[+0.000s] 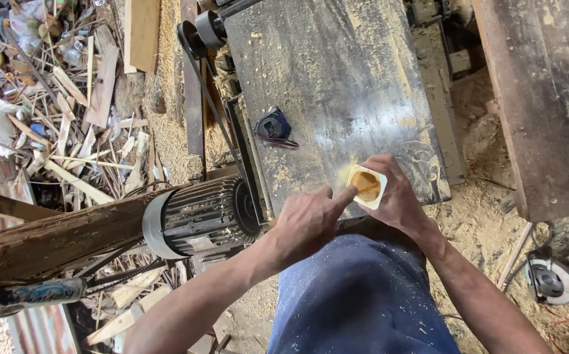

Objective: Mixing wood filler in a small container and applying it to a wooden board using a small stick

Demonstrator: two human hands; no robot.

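Note:
My right hand (399, 196) holds a small white square cup (367, 186) with yellowish-orange paste inside, at the near edge of a worn metal machine table (337, 85). My left hand (307, 219) reaches toward the cup, its index finger extended and touching the cup's rim and a thin stick in the paste. The other fingers of that hand are curled. A small dark tape measure (272, 124) lies on the table's left side, a short way beyond both hands.
A ribbed electric motor (202, 215) with a drive belt (209, 98) sits left of the table on a rusty beam (48, 239). Wood scraps and sawdust (81, 111) cover the ground at left. A circular saw (556, 278) lies at lower right beside a wooden bench (547, 98).

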